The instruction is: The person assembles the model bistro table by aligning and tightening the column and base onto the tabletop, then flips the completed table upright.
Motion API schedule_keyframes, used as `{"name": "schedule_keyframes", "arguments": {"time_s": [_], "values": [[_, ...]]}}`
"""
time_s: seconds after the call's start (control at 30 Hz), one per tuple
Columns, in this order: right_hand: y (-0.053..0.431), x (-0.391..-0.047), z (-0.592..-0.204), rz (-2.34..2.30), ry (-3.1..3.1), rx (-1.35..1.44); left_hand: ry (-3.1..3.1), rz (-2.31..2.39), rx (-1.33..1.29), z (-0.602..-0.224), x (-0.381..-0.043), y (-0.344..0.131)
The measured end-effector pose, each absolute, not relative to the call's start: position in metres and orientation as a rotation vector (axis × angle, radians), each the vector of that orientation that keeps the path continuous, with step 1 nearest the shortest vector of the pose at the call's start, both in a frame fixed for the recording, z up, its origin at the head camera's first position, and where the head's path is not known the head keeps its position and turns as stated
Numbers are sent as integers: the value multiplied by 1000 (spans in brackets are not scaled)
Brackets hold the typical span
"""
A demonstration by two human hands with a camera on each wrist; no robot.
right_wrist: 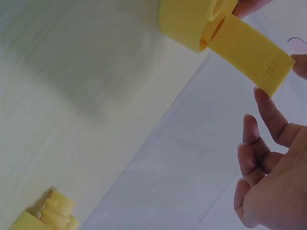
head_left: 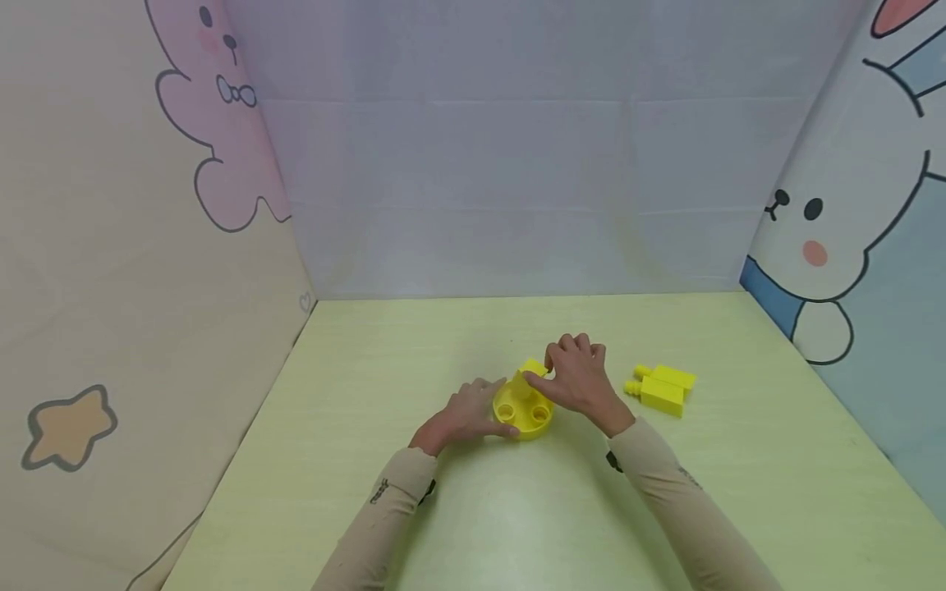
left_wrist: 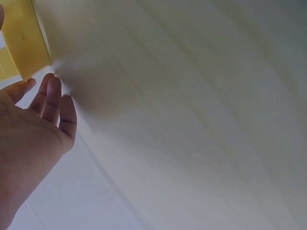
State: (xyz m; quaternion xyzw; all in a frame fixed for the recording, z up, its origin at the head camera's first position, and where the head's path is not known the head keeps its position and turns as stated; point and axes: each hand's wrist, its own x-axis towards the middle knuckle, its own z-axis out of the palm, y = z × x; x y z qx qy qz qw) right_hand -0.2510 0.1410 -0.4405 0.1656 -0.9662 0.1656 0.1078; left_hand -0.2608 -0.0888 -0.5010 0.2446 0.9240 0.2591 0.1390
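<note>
Pale green bench [head_left: 369,369]: left hand [head_left: 461,417], fingers relaxed, steadies round yellow base [head_left: 523,410]; right hand [head_left: 580,379] pinches rectangular block [right_wrist: 249,50]. Align block squarely over base; press evenly

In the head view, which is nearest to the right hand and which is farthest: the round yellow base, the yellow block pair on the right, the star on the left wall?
1. Round base: just left of the right hand, at its fingers.
2. Block pair: on the table, to the hand's right, apart from it.
3. Star: far left, on the wall.
</note>
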Motion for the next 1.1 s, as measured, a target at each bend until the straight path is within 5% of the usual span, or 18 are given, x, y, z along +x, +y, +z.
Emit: {"name": "schedule_keyframes", "arguments": {"time_s": [0.53,1.1], "values": [[153,-256,-434,709,-2866,838,2685,710,702,-502,-263,-89],[138,-251,-443,528,-2736,817,2689,699,706,-506,-266,-91]]}}
